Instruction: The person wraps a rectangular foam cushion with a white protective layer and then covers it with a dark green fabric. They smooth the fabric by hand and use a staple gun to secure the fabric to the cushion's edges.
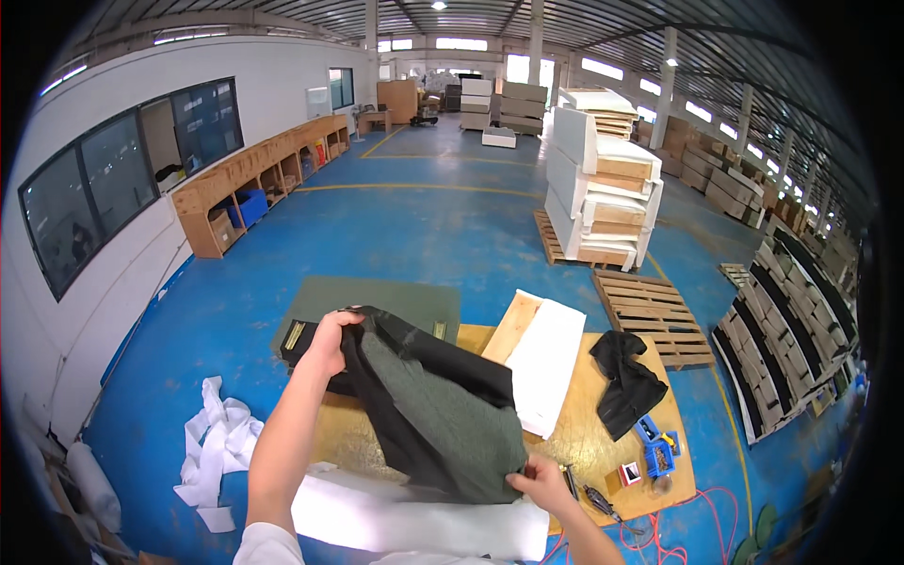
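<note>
Left hand (pixel 330 344): clamped on the far left corner of the dark cloth (pixel 438 400), fingers bunched into it
Right hand (pixel 541 482): pinched on the cloth's near right corner
Cloth spot: hanging between both hands over the left half of the surface (pixel 584 443)
Done: cloth's picked up and spread fairly open
Left: seems early-ish to me, it's not laid flat or fixed to anything yet
Cloth count: one held, plus one black cloth (pixel 626 381) lying by the far right corner
Padding count: one white block (pixel 546 367) with a wooden side at the far edge, one long white sheet (pixel 414 518) along the near edge, afaict
Small stuff count: one red-and-white box (pixel 629 474) and at least two blue bins (pixel 659 459) toward the right edge, can't separate them all
</note>
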{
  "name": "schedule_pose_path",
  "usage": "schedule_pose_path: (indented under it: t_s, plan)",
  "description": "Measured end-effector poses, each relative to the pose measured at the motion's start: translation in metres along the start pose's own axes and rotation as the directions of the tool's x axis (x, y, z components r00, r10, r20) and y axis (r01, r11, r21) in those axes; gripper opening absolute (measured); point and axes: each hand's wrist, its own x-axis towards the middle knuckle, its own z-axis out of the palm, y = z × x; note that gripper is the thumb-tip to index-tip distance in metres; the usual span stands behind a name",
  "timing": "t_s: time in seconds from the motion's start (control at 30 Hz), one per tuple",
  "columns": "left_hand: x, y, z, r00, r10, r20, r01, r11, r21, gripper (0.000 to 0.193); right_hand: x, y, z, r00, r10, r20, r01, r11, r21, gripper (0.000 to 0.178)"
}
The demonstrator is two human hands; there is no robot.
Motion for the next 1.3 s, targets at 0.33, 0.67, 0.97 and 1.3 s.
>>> schedule_pose_path:
  t_s: [0.33, 0.67, 0.97, 1.3]
  plan:
    - [-0.088, -0.017, 0.139, 0.951, -0.267, 0.155, 0.125, 0.792, 0.597, 0.048, 0.044, -0.092, 0.009, 0.745, -0.605, -0.280, 0.511, 0.788, -0.343, 0.076]
    - [-0.072, 0.033, 0.112, 0.869, 0.116, 0.481, -0.446, 0.607, 0.658, 0.011, 0.100, -0.093, -0.046, 0.949, -0.312, -0.046, 0.218, 0.542, 0.812, 0.024]
    - [-0.094, -0.041, 0.096, 0.736, 0.028, 0.677, -0.601, 0.488, 0.633, 0.085, 0.072, -0.147, -0.052, 0.929, -0.371, -0.009, 0.278, 0.680, 0.679, 0.026]
    - [-0.046, 0.012, -0.030, 0.856, 0.480, 0.194, -0.380, 0.328, 0.865, 0.024, 0.099, -0.097, 0.021, 0.905, -0.424, 0.037, 0.425, 0.904, -0.054, 0.026]
